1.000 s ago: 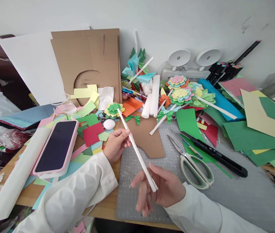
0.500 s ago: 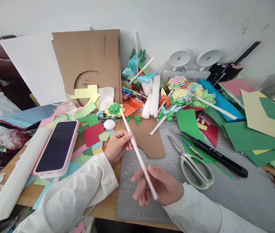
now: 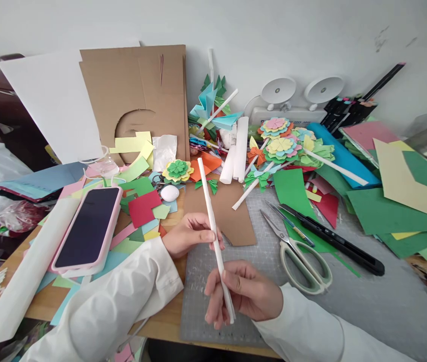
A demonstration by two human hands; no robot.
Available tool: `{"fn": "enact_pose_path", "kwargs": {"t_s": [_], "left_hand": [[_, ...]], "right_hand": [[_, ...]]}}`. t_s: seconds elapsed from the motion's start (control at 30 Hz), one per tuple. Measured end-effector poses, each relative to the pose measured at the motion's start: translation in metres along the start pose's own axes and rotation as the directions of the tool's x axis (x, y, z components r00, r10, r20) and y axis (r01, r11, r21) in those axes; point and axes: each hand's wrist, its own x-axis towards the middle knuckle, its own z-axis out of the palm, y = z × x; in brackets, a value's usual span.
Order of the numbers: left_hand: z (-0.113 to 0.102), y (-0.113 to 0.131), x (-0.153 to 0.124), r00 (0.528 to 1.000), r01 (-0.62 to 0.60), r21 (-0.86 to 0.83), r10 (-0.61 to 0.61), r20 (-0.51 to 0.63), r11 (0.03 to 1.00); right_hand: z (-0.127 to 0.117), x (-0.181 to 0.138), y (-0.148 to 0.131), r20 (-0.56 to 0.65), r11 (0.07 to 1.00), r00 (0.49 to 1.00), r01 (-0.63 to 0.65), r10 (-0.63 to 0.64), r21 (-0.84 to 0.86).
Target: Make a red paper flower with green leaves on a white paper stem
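Note:
A long white rolled paper stick (image 3: 208, 201) is held in both hands above the grey cutting mat (image 3: 213, 261). My left hand (image 3: 190, 234) pinches it near the middle. My right hand (image 3: 247, 294) is wrapped round its lower end. The stick's upper end points away toward a brown cardboard piece (image 3: 232, 213) and a green and yellow paper flower (image 3: 177, 170).
Scissors (image 3: 304, 259) and a black pen (image 3: 330, 239) lie right of my hands. A pink-cased phone (image 3: 88, 226) rests on coloured paper scraps at the left. Paper flowers on sticks (image 3: 281, 146), white paper rolls (image 3: 238, 148), cardboard sheets (image 3: 138, 100) and green paper (image 3: 390, 213) crowd the desk.
The stick has swung more upright, its far end moving right off the paper flower. My right hand's fingers have closed round its lower end, and my left hand shifted slightly right.

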Motion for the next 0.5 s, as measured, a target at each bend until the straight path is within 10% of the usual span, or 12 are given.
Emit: {"fn": "enact_pose_path", "kwargs": {"t_s": [0.5], "left_hand": [[-0.0020,0.0007,0.0010,0.994,-0.053,-0.053,0.048,-0.094,0.997]], "right_hand": [[-0.0028,0.0006,0.0005,-0.114,0.998,0.992,0.058,-0.061,-0.031]]}}
